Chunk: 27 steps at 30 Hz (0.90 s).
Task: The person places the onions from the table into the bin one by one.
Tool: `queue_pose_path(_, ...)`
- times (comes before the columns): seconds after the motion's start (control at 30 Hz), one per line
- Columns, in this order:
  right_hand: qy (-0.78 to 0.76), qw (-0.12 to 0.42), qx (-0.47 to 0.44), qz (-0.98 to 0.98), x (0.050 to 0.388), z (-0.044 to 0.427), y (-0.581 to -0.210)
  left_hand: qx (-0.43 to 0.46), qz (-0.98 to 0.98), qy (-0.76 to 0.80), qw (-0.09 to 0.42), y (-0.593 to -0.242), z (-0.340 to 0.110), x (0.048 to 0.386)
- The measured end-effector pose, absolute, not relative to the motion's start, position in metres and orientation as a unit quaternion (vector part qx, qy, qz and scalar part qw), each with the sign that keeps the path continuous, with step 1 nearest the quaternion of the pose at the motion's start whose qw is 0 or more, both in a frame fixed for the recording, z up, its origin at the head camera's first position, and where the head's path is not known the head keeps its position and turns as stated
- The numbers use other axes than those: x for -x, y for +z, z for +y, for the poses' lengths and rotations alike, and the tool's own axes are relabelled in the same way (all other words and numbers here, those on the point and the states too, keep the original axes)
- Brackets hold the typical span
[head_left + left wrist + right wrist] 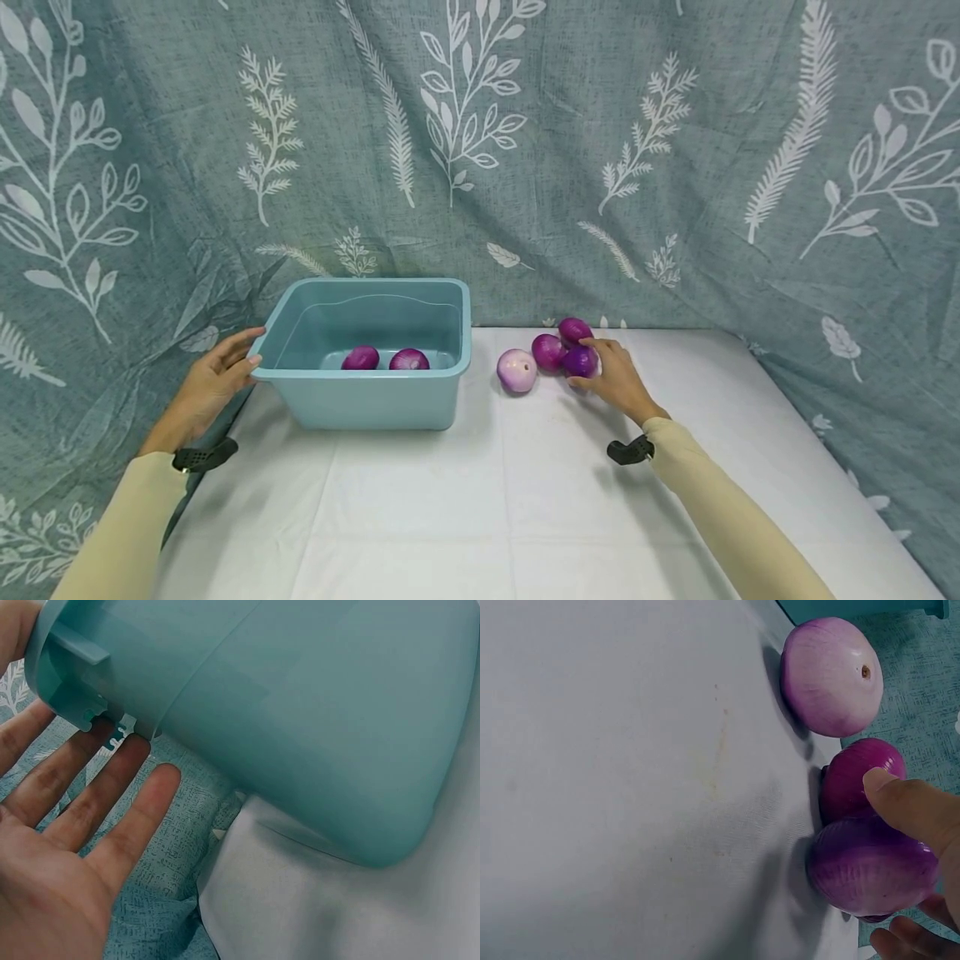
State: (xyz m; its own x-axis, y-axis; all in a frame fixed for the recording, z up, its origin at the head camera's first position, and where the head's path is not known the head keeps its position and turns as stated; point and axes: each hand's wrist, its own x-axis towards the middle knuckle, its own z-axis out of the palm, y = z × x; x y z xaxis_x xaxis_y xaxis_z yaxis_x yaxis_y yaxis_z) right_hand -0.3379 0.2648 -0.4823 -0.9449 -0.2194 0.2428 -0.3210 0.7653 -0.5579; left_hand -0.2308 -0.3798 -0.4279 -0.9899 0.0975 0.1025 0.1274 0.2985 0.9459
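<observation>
At the left end of a light blue plastic tub (360,400), my left hand (206,387) touches the rim. Its fingers (97,802) extend nearly straight by the rim's underside in the left wrist view. Two red onions (361,358) (408,359) lie inside the tub. My right hand (617,383) is spread around a dark purple onion (580,362) on the table, thumb to one side and fingers to the other. Whether it bears on the onion is unclear. Against that onion sit two more red onions (548,352) (575,330), with a paler onion (517,371) to their left.
White cloth covers the table (420,508). A grey-green curtain (525,208) with white leaf prints hangs behind the table and along both sides. Black straps (204,456) circle both wrists. The tub stands near the table's back left edge.
</observation>
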Motion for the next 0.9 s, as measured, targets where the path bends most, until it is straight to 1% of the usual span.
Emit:
queue_pose_path(0.27, 0.309, 0.081, -0.155, -0.935, 0.339, 0.265, -0.486, 0.073, -0.807, -0.586, 0.014, -0.430, -0.380, 0.231)
queue_pose_path(0.9, 0.310, 0.077, -0.142, -0.937, 0.339, 0.277, -0.486, 0.069, -0.813, -0.578, 0.016, -0.428, -0.380, 0.231)
